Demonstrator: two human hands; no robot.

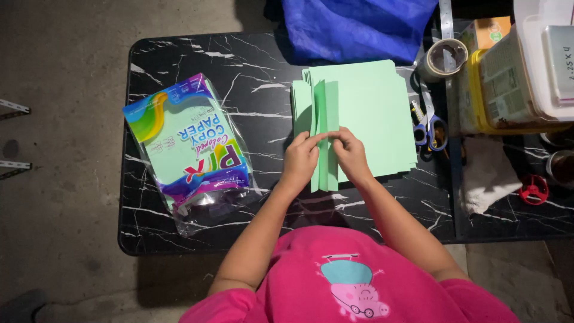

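— What do we see first, going by size?

— We see the black marbled desk (179, 57), and at its far edge a blue cloth (353, 21) hanging over. Next we have the pack of coloured paper (191, 149) in clear wrap, lying tilted near the desk's left edge.

— And the green sheets?

— We see the stack of green paper (373, 113) in the middle of the desk, reaching toward the far edge, its sheets slightly fanned. On top of it, running toward the near edge, lies a folded green strip (326, 161), pleated lengthwise.

— What are our hands doing?

— Our left hand (299, 157) is curled, thumb and fingers pinching the strip's left fold. Our right hand (351, 154) is curled too, pinching the same strip from the right. The fingertips nearly meet over the crease.

— And toward the right edge?

— We see a white cloth (487, 173) by the near right corner, and plastic tubs (514, 78) stacked at the far right corner. Just beside the stack lie scissors (427, 122) with blue handles, and beyond them a roll of tape (442, 58). A small red wheel-shaped piece (534, 190) sits close to the right edge.
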